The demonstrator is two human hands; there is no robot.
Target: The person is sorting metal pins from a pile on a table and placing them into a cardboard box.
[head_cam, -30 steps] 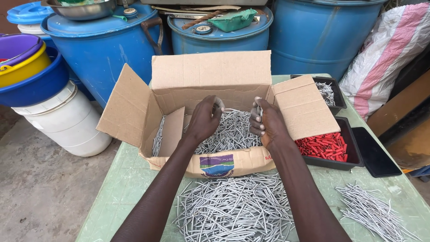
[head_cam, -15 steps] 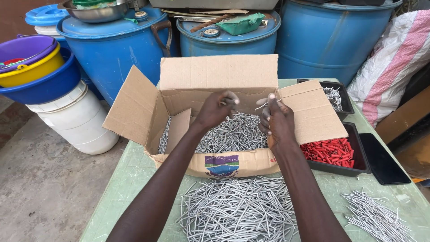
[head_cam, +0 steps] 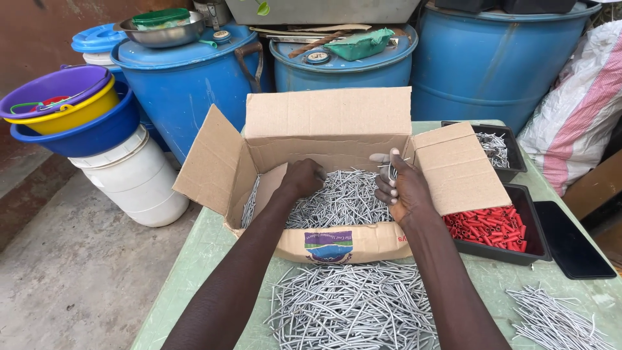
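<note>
Reaching into the box [head_cam: 337, 136], our left hand [head_cam: 303, 178] is curled knuckles-up over the nails [head_cam: 343, 198]; its fingers are hidden, so we cannot tell whether it has closed on any. Our right hand [head_cam: 402, 188] sits just beside it over the same heap, fingers together, pinching a few nails upright between thumb and fingertips; how many is hard to make out.

Left to right:
- stacked basins [head_cam: 65, 110] on a white bucket [head_cam: 136, 178], cut off at the edge
- blue drums [head_cam: 188, 78] behind the box, with a steel bowl [head_cam: 162, 32] on one
- nails in the box, lying mostly front to back, part hidden by the front wall
- loose pile [head_cam: 353, 308] on the table [head_cam: 188, 266], near us, long axes mixed
- tray [head_cam: 528, 223] of red plugs [head_cam: 489, 223]
- second tray [head_cam: 502, 146], half hidden by a flap
- small pile [head_cam: 551, 317], far right, cut off.
</note>
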